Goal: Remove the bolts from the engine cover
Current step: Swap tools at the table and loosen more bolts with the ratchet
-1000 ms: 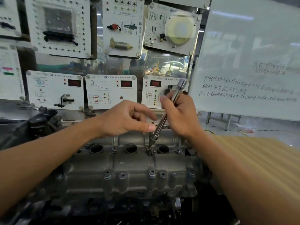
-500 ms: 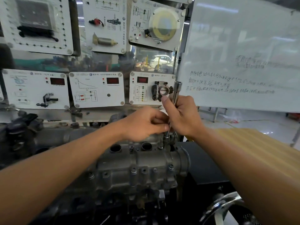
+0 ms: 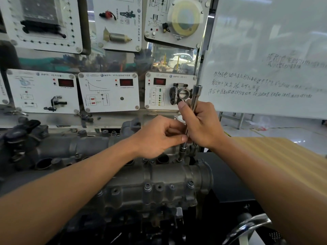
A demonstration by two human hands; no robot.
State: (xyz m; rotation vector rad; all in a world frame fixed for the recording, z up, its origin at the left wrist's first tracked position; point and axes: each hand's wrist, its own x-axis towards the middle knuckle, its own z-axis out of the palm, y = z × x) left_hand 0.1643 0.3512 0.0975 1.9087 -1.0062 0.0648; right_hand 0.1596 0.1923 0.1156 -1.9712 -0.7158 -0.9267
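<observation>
Several bolts (image 3: 146, 187) sat in the engine cover (image 3: 159, 175), so the job looked early. Right hand (image 3: 201, 126) gripped the socket wrench (image 3: 196, 98) upright on a far bolt; left hand (image 3: 157, 137) pinched its shaft.

Engine cover (image 3: 159, 183) low centre. Wrench (image 3: 196, 96) near upright over its right rear end, tip down. Left hand (image 3: 159, 137) pinches the shaft from the left; right hand (image 3: 203, 124) wraps it higher. Instrument panels (image 3: 108, 92) behind. Whiteboard (image 3: 265, 50) behind right. Desk (image 3: 283, 156) right.
</observation>
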